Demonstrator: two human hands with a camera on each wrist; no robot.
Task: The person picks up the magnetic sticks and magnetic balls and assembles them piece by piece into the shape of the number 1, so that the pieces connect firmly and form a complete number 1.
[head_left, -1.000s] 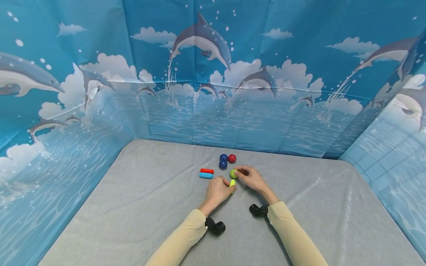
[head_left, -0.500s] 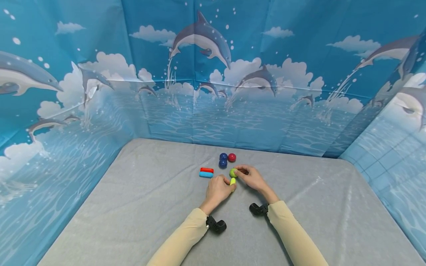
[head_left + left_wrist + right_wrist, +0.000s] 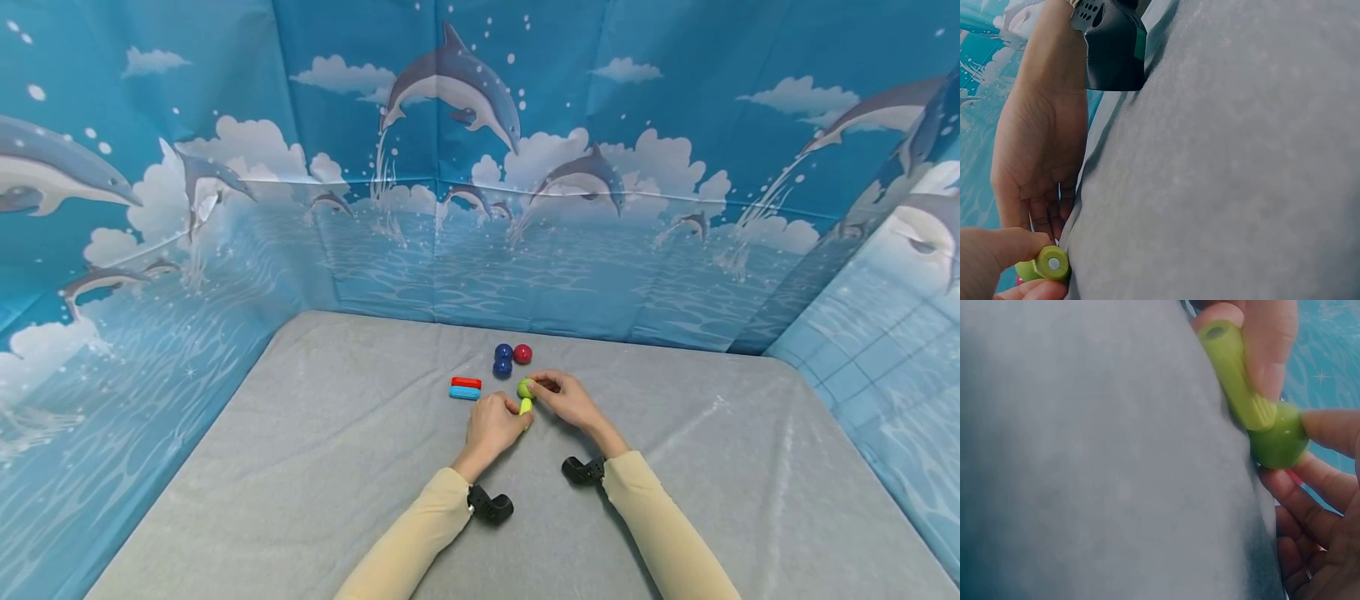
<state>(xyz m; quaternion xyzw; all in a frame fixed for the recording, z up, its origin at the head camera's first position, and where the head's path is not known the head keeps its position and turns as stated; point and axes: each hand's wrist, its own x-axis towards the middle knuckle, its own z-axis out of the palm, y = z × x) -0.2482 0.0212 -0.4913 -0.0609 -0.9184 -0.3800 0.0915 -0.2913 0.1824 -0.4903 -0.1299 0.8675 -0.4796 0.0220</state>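
Observation:
My left hand [image 3: 492, 429] pinches a short yellow-green magnetic rod [image 3: 526, 407] between thumb and finger, low over the grey cloth. In the left wrist view the near end of the rod [image 3: 1054, 263] shows a round silvery inset. My right hand [image 3: 568, 402] pinches a green ball [image 3: 526, 388] with its fingertips. The right wrist view has the far end of the yellow-green rod [image 3: 1238, 381] against the green ball [image 3: 1280, 437], on the cloth.
Beyond the hands are two dark blue balls [image 3: 502, 360] and a red ball [image 3: 522, 354], close together. To the left, a red rod [image 3: 466, 382] and a light blue rod [image 3: 465, 392] lie side by side. Grey cloth [image 3: 337, 433] covers the table; dolphin-print curtains [image 3: 450, 250] enclose it.
My left hand has edged slightly forward with the yellow-green rod, toward the green ball. My right hand stays almost still on the ball.

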